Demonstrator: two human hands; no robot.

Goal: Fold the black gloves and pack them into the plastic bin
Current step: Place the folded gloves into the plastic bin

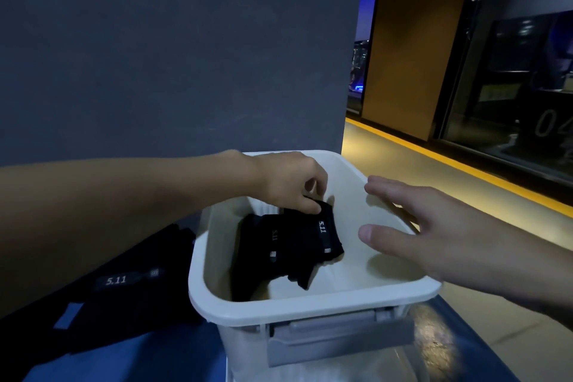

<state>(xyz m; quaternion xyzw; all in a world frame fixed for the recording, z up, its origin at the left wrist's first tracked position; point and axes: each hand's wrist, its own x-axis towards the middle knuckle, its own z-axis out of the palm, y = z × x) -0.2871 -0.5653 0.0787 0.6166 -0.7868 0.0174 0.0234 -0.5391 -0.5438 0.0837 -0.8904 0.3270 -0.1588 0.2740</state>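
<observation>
A white plastic bin (279, 308) stands in the middle of the view. Inside it lie folded black gloves (288, 245) with "5.11" printed in white. My left hand (291, 183) reaches in over the far rim and pinches the top edge of the upper folded glove (322, 232). Over the bin's right rim hovers my right hand (434, 226), fingers spread and straight, holding nothing. More black gloves (124, 285) with the same print lie in a pile on the blue surface to the left of the bin.
The bin sits on a blue table (130, 360). A dark grey wall (173, 49) rises right behind it. To the right runs a floor with a yellow line (459, 164) and dark glass doors (511, 80).
</observation>
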